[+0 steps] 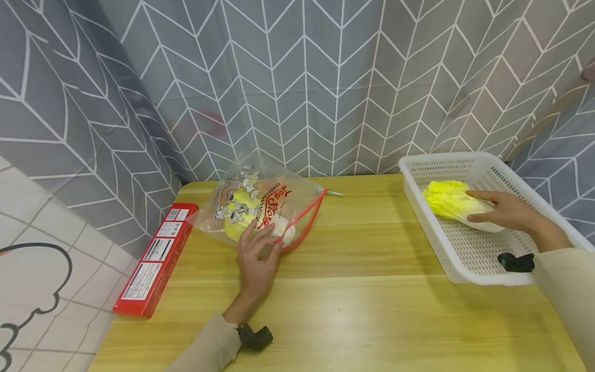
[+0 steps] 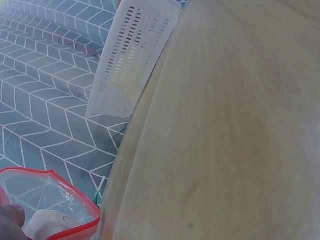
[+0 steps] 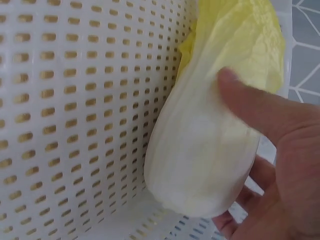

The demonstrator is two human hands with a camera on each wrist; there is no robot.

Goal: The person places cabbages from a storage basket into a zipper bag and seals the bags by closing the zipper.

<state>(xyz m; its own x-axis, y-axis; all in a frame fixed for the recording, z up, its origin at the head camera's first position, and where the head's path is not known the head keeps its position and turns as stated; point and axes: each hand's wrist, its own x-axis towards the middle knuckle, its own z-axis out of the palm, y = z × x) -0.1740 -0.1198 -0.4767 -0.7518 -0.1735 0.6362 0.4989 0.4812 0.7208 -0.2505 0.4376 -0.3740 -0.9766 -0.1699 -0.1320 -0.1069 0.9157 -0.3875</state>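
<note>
A napa cabbage [image 1: 483, 213], yellow-leaved with a thick white base, lies in the white basket [image 1: 429, 232]. My right hand [image 1: 511, 211] grips it, the thumb across its side and the other fingers partly hidden around it, as the right wrist view shows. To the left, a clear printed zip bag [image 1: 297, 199] with a red rim lies on the table, holding another yellow-and-white cabbage [image 1: 237, 227]. My left hand [image 1: 257, 258] holds the bag near its opening, fingers over the printed side and thumb by the red rim. In the left wrist view only a fingertip shows beside the bag's mouth.
A long red box [image 1: 155, 261] with white labels lies along the table's left side. The wooden table [image 1: 344, 305] stretches between bag and basket. A grey patterned curtain [image 1: 321, 88] hangs behind. Black wrist-worn devices show at both sleeves.
</note>
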